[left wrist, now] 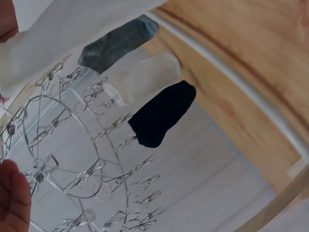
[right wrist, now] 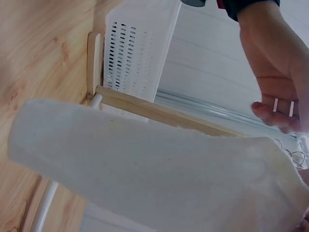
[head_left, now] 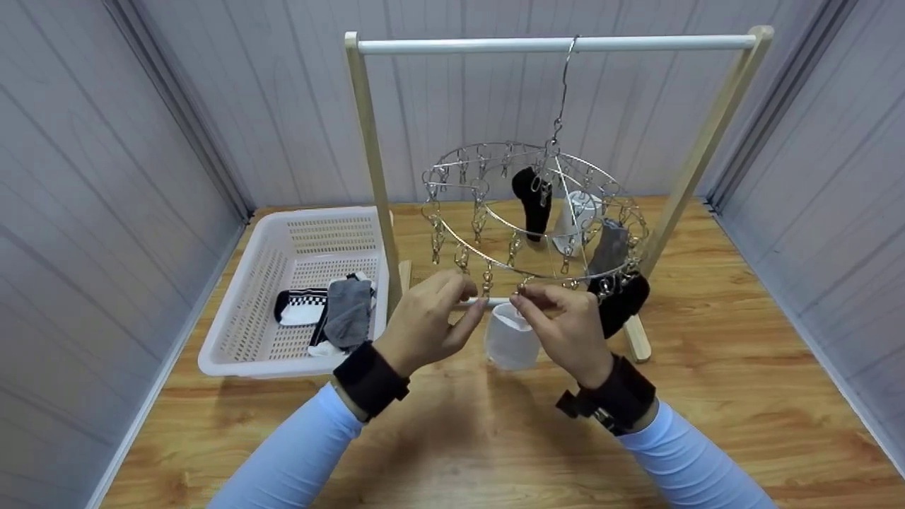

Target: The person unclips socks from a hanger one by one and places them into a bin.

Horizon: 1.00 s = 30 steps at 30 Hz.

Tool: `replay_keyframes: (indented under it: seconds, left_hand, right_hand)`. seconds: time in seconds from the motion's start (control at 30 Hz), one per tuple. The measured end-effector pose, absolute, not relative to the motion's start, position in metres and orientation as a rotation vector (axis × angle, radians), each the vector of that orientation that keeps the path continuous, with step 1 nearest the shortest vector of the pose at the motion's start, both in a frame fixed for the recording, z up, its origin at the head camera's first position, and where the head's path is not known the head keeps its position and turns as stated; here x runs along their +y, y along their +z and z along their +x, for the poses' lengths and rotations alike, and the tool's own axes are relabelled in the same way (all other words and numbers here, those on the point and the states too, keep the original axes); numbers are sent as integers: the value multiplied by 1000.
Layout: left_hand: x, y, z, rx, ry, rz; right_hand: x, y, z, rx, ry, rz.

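Note:
A white sock (head_left: 512, 339) hangs below the front rim of a round metal clip hanger (head_left: 488, 258). My right hand (head_left: 569, 329) pinches the sock's top edge, close to a metal clip on that rim. In the right wrist view the white sock (right wrist: 145, 164) stretches across the picture, its cuff at the right edge. My left hand (head_left: 431, 318) is beside the rim, left of the sock, fingers loosely bent and nothing seen in them. On the hanger's far and right sides hang a black sock (head_left: 534, 205), another white sock (head_left: 576, 223), a grey sock (head_left: 609, 247) and another black one (head_left: 622, 304).
The hanger hooks over a white bar (head_left: 466, 46) between wooden posts (head_left: 371, 155). To the left a white perforated basket (head_left: 237, 304) holds a grey sock (head_left: 348, 311) and black-and-white socks (head_left: 300, 311). A wooden table (head_left: 466, 452) lies below, with panel walls around it.

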<state>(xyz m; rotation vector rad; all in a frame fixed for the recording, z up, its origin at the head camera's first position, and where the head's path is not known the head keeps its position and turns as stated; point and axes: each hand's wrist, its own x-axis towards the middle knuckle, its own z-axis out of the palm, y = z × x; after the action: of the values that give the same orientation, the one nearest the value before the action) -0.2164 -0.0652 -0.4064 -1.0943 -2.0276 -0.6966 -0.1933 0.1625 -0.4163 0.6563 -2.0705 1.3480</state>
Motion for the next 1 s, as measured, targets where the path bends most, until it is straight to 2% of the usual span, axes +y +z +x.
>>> replay_keyframes:
  seconds: [0.27, 0.57, 0.77, 1.0]
  left_hand:
    - [-59, -426, -214, -2385, -735, -1082]
    - [-48, -441, -228, -2797, -957, -1052]
    - [-45, -452, -238, -2788, -1258, -1139]
    - [-47, -452, -239, -2700, -1257, -1230]
  right_hand:
    - [163, -415, -192, -2084, 1354, 641]
    - [162, -418, -193, -2057, 1398, 629]
    - [161, -417, -192, -2054, 1420, 616]
    - [162, -417, -193, -2035, 1401, 607]
